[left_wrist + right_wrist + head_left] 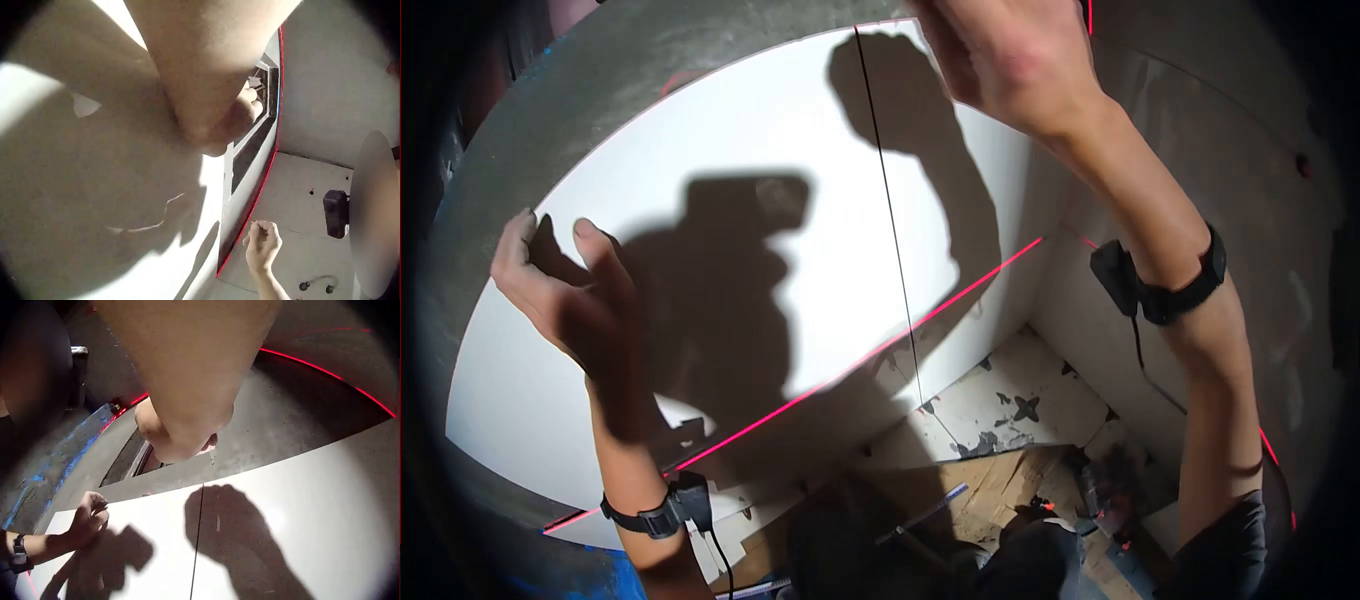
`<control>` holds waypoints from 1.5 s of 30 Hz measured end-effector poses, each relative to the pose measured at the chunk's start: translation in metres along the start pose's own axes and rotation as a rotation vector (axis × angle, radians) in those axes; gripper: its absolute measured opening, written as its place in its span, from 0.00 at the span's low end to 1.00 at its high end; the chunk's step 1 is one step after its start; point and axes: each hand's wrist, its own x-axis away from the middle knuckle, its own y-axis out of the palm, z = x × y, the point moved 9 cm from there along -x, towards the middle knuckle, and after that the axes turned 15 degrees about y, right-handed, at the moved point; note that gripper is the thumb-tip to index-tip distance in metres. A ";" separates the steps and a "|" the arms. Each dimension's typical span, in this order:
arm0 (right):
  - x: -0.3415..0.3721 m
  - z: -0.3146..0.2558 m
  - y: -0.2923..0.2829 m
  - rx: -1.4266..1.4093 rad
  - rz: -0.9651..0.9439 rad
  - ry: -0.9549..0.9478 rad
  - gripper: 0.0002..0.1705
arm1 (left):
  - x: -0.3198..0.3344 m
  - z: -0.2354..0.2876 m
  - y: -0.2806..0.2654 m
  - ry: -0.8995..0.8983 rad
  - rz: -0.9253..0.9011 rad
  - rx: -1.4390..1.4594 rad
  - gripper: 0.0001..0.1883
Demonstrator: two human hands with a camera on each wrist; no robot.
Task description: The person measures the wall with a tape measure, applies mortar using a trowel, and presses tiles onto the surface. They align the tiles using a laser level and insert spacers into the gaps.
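Thumb and bent fingers stand apart on the left hand [565,300], at the upper left edge of a large white panel [490,400]. Whether it touches the panel is unclear. From the right wrist, the same hand [87,522] shows near the panel's edge [156,519]. The right hand [1020,65] is raised past the panel's upper right edge, cut off by the frame. In the left wrist view this hand [264,247] has curled fingers with no object visible in them. Its fingers are mostly hidden in the right wrist view, behind the hand's back [187,434].
A red laser line [880,352] and a thin dark joint [890,210] cross the panel, with shadows of head and arms. Below lie white tiles with dark patches [985,400], brown boarding [985,490] and a ruler-like strip [930,512]. Grey walls [1250,200] stand at right.
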 end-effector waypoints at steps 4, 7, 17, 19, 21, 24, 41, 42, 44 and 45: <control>0.145 0.013 0.023 -0.620 -0.145 1.159 0.11 | 0.005 -0.004 0.002 -0.003 0.070 0.056 0.21; 0.286 -0.067 0.067 -0.737 -0.286 1.620 0.15 | 0.008 -0.002 0.003 -0.087 0.052 0.028 0.22; 0.399 -0.169 0.132 -1.156 0.175 2.098 0.10 | 0.014 -0.024 0.007 0.037 -0.069 -0.122 0.27; 0.399 -0.174 0.134 -1.153 0.266 2.108 0.10 | 0.014 -0.027 0.009 0.049 -0.097 -0.134 0.28; 0.392 -0.172 0.134 -1.101 0.294 2.107 0.10 | 0.014 -0.034 0.009 0.063 -0.115 -0.144 0.28; 0.388 -0.169 0.133 -0.987 0.352 2.065 0.11 | 0.014 -0.031 0.009 0.049 -0.095 -0.109 0.28; 0.390 -0.168 0.135 -0.936 0.475 2.126 0.10 | 0.013 -0.041 0.007 0.101 -0.065 -0.119 0.23; 0.389 -0.165 0.132 -0.932 0.475 2.129 0.10 | 0.013 -0.042 0.007 0.100 -0.067 -0.116 0.23; 0.387 -0.164 0.133 -1.046 0.429 2.146 0.09 | 0.015 -0.046 0.008 0.074 -0.107 -0.137 0.20; 0.387 -0.164 0.129 -1.050 0.412 2.165 0.09 | 0.013 -0.040 0.007 0.095 -0.087 -0.143 0.19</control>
